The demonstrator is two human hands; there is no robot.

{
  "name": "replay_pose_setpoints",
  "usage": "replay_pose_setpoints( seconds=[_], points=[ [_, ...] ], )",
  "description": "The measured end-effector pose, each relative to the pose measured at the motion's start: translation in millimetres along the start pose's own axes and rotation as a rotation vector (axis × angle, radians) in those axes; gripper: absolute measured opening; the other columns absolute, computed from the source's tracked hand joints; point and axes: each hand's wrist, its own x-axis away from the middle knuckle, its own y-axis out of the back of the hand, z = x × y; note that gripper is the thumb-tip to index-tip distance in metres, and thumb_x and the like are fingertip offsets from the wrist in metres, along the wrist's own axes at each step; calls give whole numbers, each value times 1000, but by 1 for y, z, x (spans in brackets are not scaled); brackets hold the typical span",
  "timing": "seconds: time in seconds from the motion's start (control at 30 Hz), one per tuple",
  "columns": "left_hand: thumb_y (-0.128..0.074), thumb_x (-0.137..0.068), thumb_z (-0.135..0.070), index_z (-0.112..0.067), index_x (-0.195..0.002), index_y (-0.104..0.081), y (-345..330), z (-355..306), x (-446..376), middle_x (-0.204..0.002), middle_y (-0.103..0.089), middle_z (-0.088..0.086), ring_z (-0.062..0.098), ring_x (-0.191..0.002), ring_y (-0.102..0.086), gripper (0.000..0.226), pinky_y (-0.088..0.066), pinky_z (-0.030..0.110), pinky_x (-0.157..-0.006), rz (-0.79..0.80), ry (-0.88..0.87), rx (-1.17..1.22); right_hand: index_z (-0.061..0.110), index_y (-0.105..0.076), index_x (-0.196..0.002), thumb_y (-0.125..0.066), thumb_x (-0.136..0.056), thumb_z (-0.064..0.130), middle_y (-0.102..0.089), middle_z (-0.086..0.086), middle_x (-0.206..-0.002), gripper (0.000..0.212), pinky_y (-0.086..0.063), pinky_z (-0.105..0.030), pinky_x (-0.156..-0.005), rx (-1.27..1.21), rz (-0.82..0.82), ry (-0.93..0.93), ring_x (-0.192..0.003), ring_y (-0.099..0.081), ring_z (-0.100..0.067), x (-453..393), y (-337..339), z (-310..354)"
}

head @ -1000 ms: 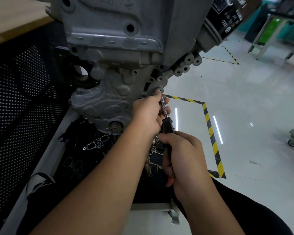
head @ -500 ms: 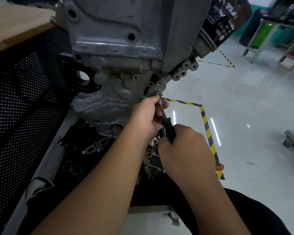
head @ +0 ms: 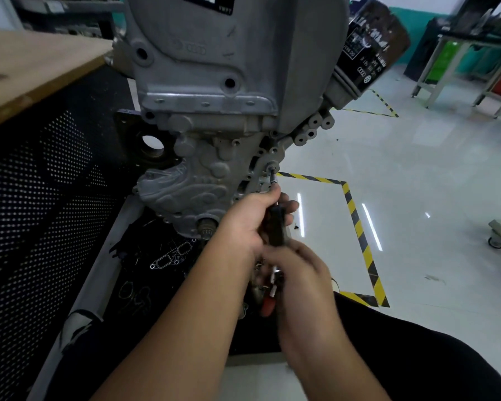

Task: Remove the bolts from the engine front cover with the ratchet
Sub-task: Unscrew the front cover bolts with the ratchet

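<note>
- The right hand is smeared by motion blur; how its fingers lie cannot be told.
- The ratchet shows only its tip and part of its black handle; the left hand covers the rest.
- The bolt is too small to make out.
- The engine is cut off by the top edge.
- The oil filter label is blurred.

I'm in a mechanic's training workshop: a bare engine block on its stand, yellow-black floor tape right of it, metal-framed benches well beyond.
</note>
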Motion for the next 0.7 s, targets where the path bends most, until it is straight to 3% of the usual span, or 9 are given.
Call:
replay_pose_setpoints(
  seconds=[0.1,0.2,0.37,0.53,0.63,0.7],
  points=[
    [-55,-103,-34,-15,-79,-58,3,-1,1,-56,-66,-3,9,-37,-52,31,-36,13,-38,-16,-8,1,37,-71,-95,-72,-68,51,-74,4,-83,31,-60,-42,-75,294,-149,206,-76,-70,-14,11,-3,-22],
    [-55,-104,-35,-15,-81,-58,2,-1,3,-56,-65,-5,8,-39,-53,30,-36,13,-39,-28,-13,6,37,-72,-94,-66,-68,71,-73,12,-81,43,-58,-36,-73,322,-144,264,-75,-69,-5,17,-1,-32],
    [-54,-105,-36,-14,-86,-60,-2,-3,10,-60,-67,-4,8,-41,-54,29,-38,15,-40,6,-8,33,32,-62,-80,-59,-84,62,-64,9,-72,31,-47,-31,-65,500,8,470,-69,-60,-8,12,11,-34],
    [-46,-104,-42,-11,-112,-63,9,8,30,-88,-76,13,18,-61,-65,36,-53,24,-59,197,58,-42,31,-62,-95,-51,-89,60,-65,13,-82,32,-50,-35,-69,675,-45,638,-80,-63,-10,5,27,-19],
    [-50,-102,-38,-10,-114,-63,24,14,40,-92,-76,15,22,-70,-69,33,-58,27,-65,268,56,-26,28,-57,-89,-43,-87,71,-62,13,-73,46,-52,-45,-73,933,21,633,-74,-61,-13,4,35,-5],
    [-55,-100,-34,-10,-104,-67,27,15,42,-83,-75,11,20,-64,-69,27,-58,25,-58,227,65,-6,30,-52,-79,-46,-81,76,-53,17,-64,46,-49,-42,-74,1172,39,648,-66,-52,-8,1,39,5]
  ],
)
